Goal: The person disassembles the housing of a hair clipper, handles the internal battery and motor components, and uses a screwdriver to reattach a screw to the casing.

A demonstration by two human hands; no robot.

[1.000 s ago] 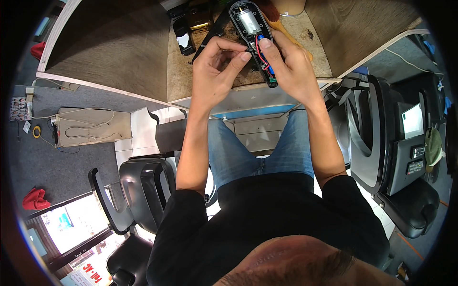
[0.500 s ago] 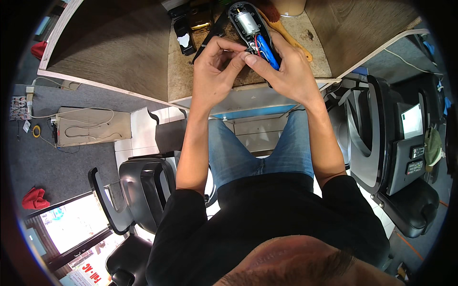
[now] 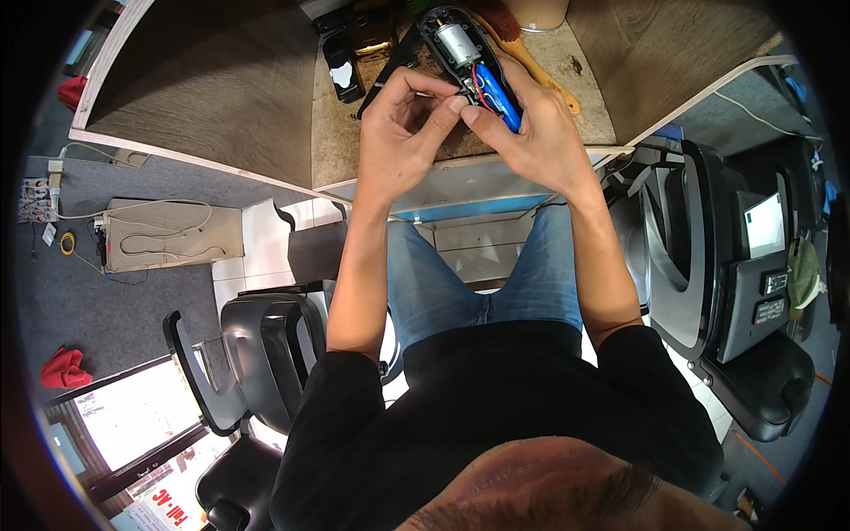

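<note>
An opened black hair clipper (image 3: 428, 33) lies tilted at the top centre, its inside facing up. A silver motor (image 3: 458, 42) sits at its far end, with a blue battery (image 3: 498, 96) nearer me and red wires (image 3: 481, 92) alongside. My right hand (image 3: 547, 133) wraps the right side of the casing, its thumb beside the battery. Left of the clipper, my left hand (image 3: 395, 137) pinches with thumb and index finger at the casing's near left edge, by the wires. Whatever lies between those fingertips is too small to make out.
The clipper is over a worn shelf (image 3: 332, 159) between wooden side panels (image 3: 204, 88). A wooden brush handle (image 3: 537, 71) lies right of it. At left stands a small black box (image 3: 343, 75) with a white patch. Black chairs (image 3: 266, 341) flank me.
My right thumb has drawn back slightly from the left fingertips, showing more of the wires and battery. The clipper has shifted a little; my left hand keeps its pinch.
</note>
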